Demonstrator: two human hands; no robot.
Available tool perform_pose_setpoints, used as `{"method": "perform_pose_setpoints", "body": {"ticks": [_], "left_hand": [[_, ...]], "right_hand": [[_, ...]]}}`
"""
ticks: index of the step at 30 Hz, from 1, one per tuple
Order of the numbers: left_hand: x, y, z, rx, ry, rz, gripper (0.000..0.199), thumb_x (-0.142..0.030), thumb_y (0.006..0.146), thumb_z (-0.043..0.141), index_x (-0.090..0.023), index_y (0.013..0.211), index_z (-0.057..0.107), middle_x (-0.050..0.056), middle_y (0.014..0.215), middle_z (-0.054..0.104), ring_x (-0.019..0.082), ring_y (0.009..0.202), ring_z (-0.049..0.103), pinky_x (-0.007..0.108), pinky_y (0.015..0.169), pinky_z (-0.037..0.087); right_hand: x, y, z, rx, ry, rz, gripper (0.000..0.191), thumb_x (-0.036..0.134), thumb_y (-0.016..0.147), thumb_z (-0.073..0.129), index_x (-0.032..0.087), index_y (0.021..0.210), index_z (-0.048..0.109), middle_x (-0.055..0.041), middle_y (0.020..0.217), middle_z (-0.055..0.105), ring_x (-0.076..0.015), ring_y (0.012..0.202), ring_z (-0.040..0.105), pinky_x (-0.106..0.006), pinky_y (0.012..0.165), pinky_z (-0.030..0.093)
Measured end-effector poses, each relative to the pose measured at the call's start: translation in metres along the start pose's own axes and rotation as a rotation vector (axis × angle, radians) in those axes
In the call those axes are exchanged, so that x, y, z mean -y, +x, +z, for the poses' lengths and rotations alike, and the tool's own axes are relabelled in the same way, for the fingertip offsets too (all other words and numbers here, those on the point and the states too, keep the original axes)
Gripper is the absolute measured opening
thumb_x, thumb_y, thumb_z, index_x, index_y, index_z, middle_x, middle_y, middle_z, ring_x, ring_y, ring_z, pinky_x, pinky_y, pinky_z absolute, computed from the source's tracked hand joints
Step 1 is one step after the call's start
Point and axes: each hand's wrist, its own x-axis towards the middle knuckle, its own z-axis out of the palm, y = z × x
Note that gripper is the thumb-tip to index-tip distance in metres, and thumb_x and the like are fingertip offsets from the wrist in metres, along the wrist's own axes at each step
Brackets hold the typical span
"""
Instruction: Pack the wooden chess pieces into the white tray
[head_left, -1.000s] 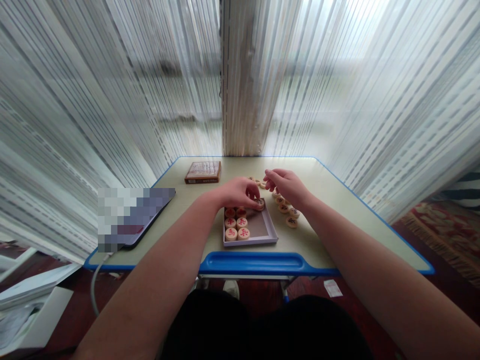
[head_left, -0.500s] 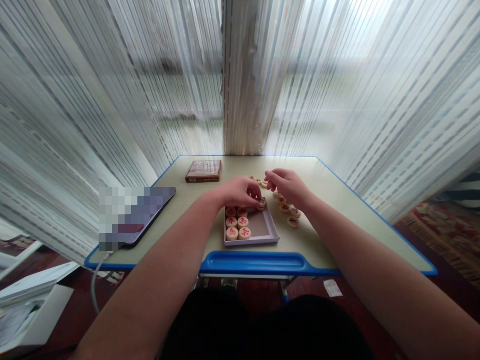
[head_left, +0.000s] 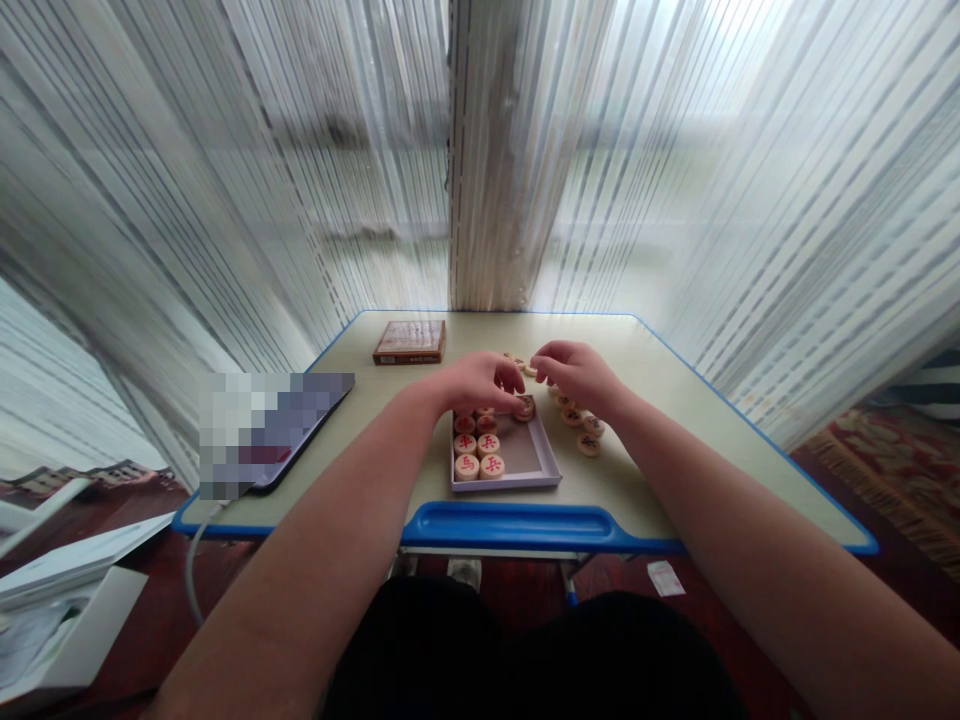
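Observation:
An open shallow box [head_left: 551, 465] rests on the table, with several round red-marked pieces [head_left: 488, 444] in rows on its left side. Over the box's far edge, my left hand [head_left: 484, 383] has its fingers curled on a round piece [head_left: 525, 407] at the far right corner. My right hand [head_left: 576, 372] hovers over the loose pieces to the right of the box, fingers bent together; whether anything is between the fingertips is too small to tell. Several dark-marked pieces [head_left: 589, 444] lie below and beside that hand, and more lie beyond both hands.
A flat brown box [head_left: 410, 341] lies at the table's back left. A phone or tablet [head_left: 315, 420], partly pixelated, lies at the left edge with a cable [head_left: 191, 570]. A blue tray [head_left: 514, 524] lines the front edge. Curtains hang behind.
The view has shifted slightly. My right hand's fingers have closed in a little; my left hand stays at the same piece in the box's far corner.

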Motion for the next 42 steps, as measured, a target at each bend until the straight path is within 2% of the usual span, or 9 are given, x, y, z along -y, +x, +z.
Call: {"method": "perform_pose_setpoints", "body": {"ticks": [3, 7, 9, 18, 29, 32, 36, 39, 42], "left_hand": [[0.012, 0.006, -0.001, -0.144, -0.068, -0.026, 0.017, -0.023, 0.063, 0.058, -0.012, 0.074, 0.064, 0.001, 0.067, 0.062, 0.013, 0.063, 0.054, 0.025, 0.06, 0.041], [0.03, 0.015, -0.003, -0.445, 0.047, -0.071, 0.013, -0.019, 0.062, 0.053, -0.013, 0.068, 0.062, 0.001, 0.063, 0.06, 0.012, 0.061, 0.052, 0.025, 0.058, 0.04], [0.036, 0.017, -0.003, -0.52, 0.102, -0.08, 0.013, -0.018, 0.062, 0.052, -0.013, 0.068, 0.062, 0.002, 0.066, 0.062, 0.013, 0.063, 0.054, 0.025, 0.06, 0.04], [0.038, 0.017, -0.001, -0.489, 0.206, -0.072, 0.017, -0.015, 0.063, 0.05, -0.014, 0.071, 0.065, 0.002, 0.069, 0.067, 0.014, 0.066, 0.058, 0.024, 0.062, 0.043], [0.044, 0.02, 0.001, -0.469, 0.167, -0.068, 0.018, -0.016, 0.06, 0.049, -0.014, 0.068, 0.065, 0.003, 0.067, 0.065, 0.014, 0.064, 0.056, 0.024, 0.061, 0.042], [0.042, 0.019, 0.0, -0.475, 0.056, -0.075, 0.018, -0.017, 0.06, 0.049, -0.013, 0.068, 0.065, 0.002, 0.066, 0.065, 0.013, 0.064, 0.056, 0.024, 0.061, 0.042], [0.041, 0.019, -0.002, -0.486, 0.001, -0.096, 0.018, -0.02, 0.06, 0.051, -0.013, 0.068, 0.065, 0.001, 0.064, 0.064, 0.013, 0.063, 0.055, 0.024, 0.061, 0.043], [0.042, 0.019, -0.003, -0.477, 0.01, -0.101, 0.018, -0.021, 0.06, 0.051, -0.013, 0.067, 0.065, 0.002, 0.064, 0.063, 0.013, 0.063, 0.055, 0.025, 0.061, 0.042], [0.043, 0.019, -0.002, -0.47, 0.009, -0.111, 0.017, -0.02, 0.06, 0.051, -0.013, 0.067, 0.065, 0.002, 0.064, 0.063, 0.014, 0.064, 0.055, 0.025, 0.061, 0.042]], "right_hand": [[0.002, -0.003, -0.004, 0.138, -0.205, -0.043, 0.021, 0.021, 0.069, 0.053, 0.017, 0.085, 0.067, -0.0006, 0.071, 0.062, -0.0112, 0.059, 0.051, -0.023, 0.057, 0.039], [0.005, -0.008, -0.009, 0.347, -0.379, -0.182, 0.035, 0.027, 0.065, 0.061, 0.021, 0.099, 0.067, -0.0037, 0.089, 0.061, -0.0167, 0.077, 0.055, -0.026, 0.068, 0.043], [0.006, -0.011, -0.009, 0.395, -0.41, -0.246, 0.038, 0.03, 0.065, 0.063, 0.022, 0.102, 0.066, -0.0055, 0.097, 0.06, -0.0199, 0.088, 0.055, -0.029, 0.077, 0.043], [0.001, -0.01, -0.004, 0.401, -0.47, -0.368, 0.04, 0.028, 0.063, 0.066, 0.023, 0.103, 0.066, -0.0058, 0.1, 0.06, -0.0248, 0.103, 0.051, -0.035, 0.092, 0.039], [0.004, -0.011, -0.005, 0.388, -0.413, -0.335, 0.033, 0.03, 0.067, 0.065, 0.022, 0.099, 0.068, -0.0062, 0.093, 0.061, -0.023, 0.096, 0.054, -0.034, 0.086, 0.041], [0.002, -0.007, -0.003, 0.305, -0.337, -0.282, 0.03, 0.034, 0.077, 0.058, 0.019, 0.101, 0.067, -0.0072, 0.094, 0.062, -0.0207, 0.091, 0.056, -0.033, 0.083, 0.042], [-0.008, 0.002, 0.005, 0.102, -0.406, -0.306, 0.032, 0.027, 0.085, 0.045, 0.02, 0.11, 0.065, -0.0086, 0.112, 0.062, -0.0214, 0.101, 0.051, -0.038, 0.095, 0.035], [-0.016, 0.007, 0.007, 0.148, -0.516, -0.342, 0.033, 0.021, 0.084, 0.043, 0.022, 0.106, 0.068, -0.0039, 0.115, 0.063, -0.0218, 0.101, 0.049, -0.038, 0.097, 0.033], [-0.019, 0.008, 0.002, 0.16, -0.579, -0.343, 0.028, 0.02, 0.08, 0.047, 0.022, 0.09, 0.073, -0.0026, 0.102, 0.069, -0.0227, 0.095, 0.049, -0.037, 0.093, 0.036]]}}
